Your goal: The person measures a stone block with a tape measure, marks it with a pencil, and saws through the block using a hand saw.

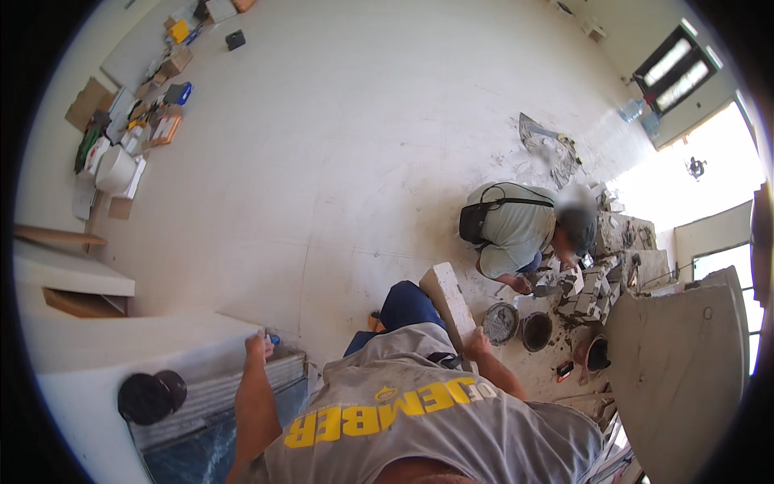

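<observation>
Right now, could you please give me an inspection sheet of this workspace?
Surface: pale floor, smeared grey toward the right.
Job's things: long pale block; bucket of grey mix; darker bucket beside it.
Clutter: cardboard box, white bucket and other items along the left wall.
Hands: left hand at a small blue item, grip unclear; right hand grips the block's near end.
Cables: no sure one seen.
Surroundings: co-worker crouching by pale rubble; bright opening at right.

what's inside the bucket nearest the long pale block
Grey, lumpy material shows inside the bucket beside the block; its bottom is covered by that material and cannot be seen.
</observation>
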